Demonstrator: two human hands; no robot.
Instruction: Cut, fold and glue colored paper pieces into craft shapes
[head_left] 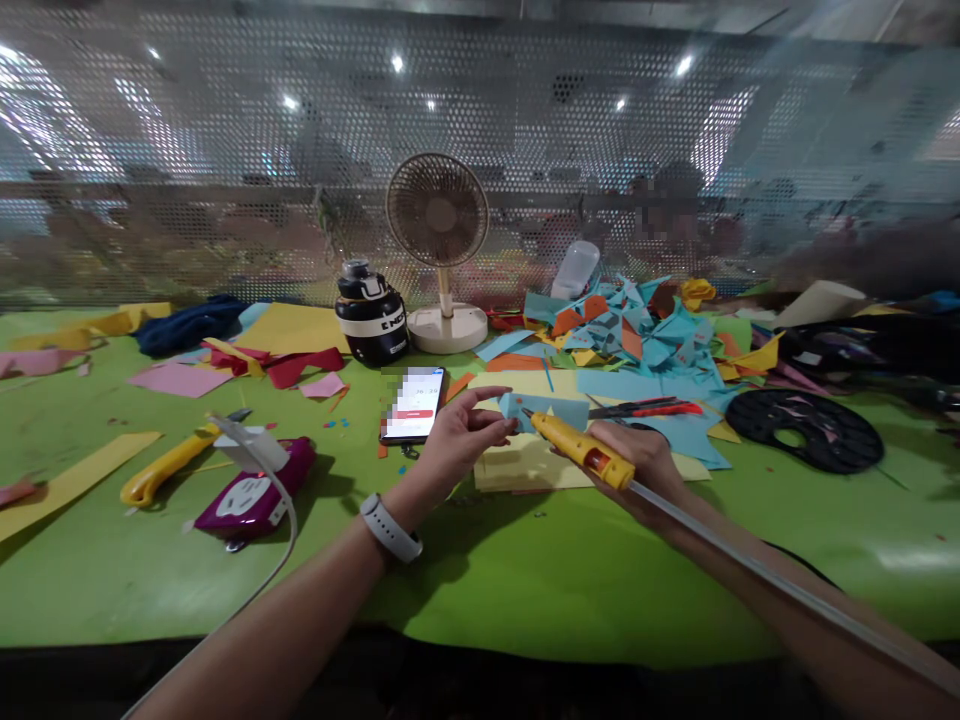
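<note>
My right hand [637,455] is wrapped round a yellow hot glue gun [574,445], with a long clear glue stick [765,570] trailing from its back end. The gun's nozzle points left, close to a light blue piece of paper [555,412]. Thumb and fingers of my left hand [465,425] pinch that paper at its left end. Whether the nozzle touches the paper I cannot tell. Below both hands lie pale yellow paper sheets [517,465]. Scissors with red and black handles [660,408] rest just behind my right hand.
Behind the hands is a heap of blue and orange paper pieces [637,330]. A phone [412,405], a dark bottle [371,325] and a fan [439,210] stand or lie left of it. Further left are a purple power socket [255,495] and a yellow-handled tool [169,465]. A black palette-like tray [806,430] lies right.
</note>
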